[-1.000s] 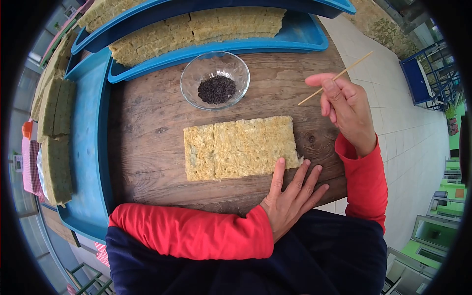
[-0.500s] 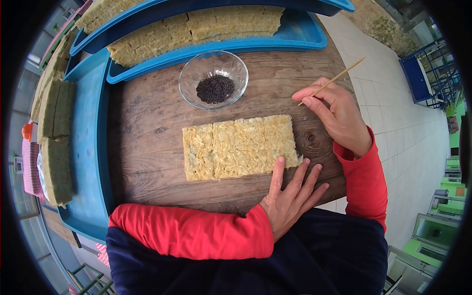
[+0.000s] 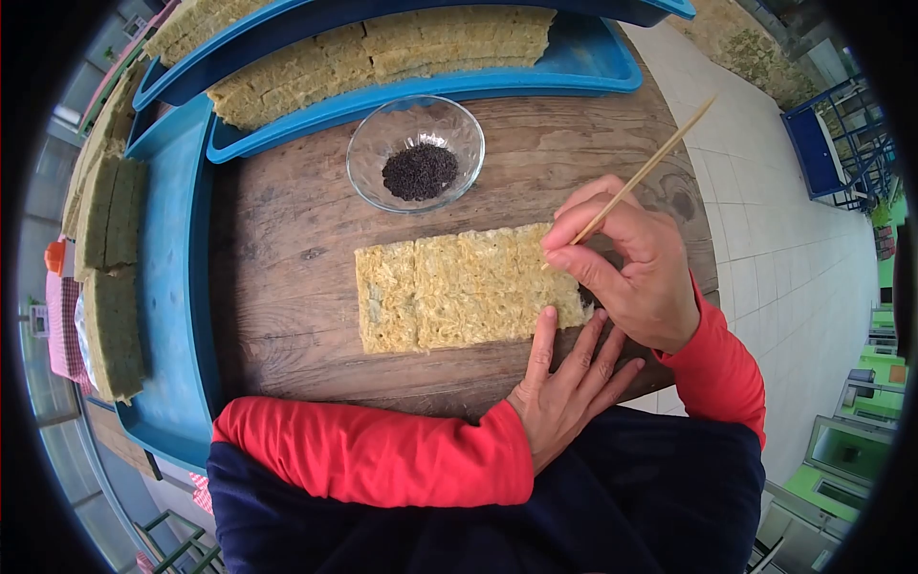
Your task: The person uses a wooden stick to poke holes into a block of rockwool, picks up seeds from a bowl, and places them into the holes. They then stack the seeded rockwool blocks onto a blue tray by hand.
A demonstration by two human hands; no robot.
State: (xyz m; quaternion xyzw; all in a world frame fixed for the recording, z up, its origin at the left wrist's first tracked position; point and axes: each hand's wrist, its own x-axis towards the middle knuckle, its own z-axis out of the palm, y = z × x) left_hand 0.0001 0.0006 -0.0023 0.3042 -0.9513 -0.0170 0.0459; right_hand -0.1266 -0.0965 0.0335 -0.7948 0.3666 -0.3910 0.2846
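Observation:
A yellowish fibrous slab of rock wool [image 3: 469, 292], scored into blocks and dotted with small holes, lies flat on the wooden table [image 3: 287, 335]. My right hand [image 3: 626, 263] pinches a thin wooden skewer [image 3: 660, 156] between thumb and fingers. The skewer's lower tip is right at the slab's upper surface near its right end. My left hand [image 3: 569, 378] lies with fingers spread, the index fingertip at the slab's lower right edge. Beyond the slab stands a clear glass bowl [image 3: 368, 167] holding small black seeds [image 3: 419, 172].
Blue trays [image 3: 598, 67] with more rock wool slabs [image 3: 459, 43] stand along the table's far side. Another blue tray [image 3: 172, 287] runs down the left, with upright slabs [image 3: 113, 325] beside it. Tiled floor [image 3: 765, 249] lies to the right.
My right hand has moved left and down, bringing the skewer from beyond the slab's right end onto it. My left hand has stayed in place.

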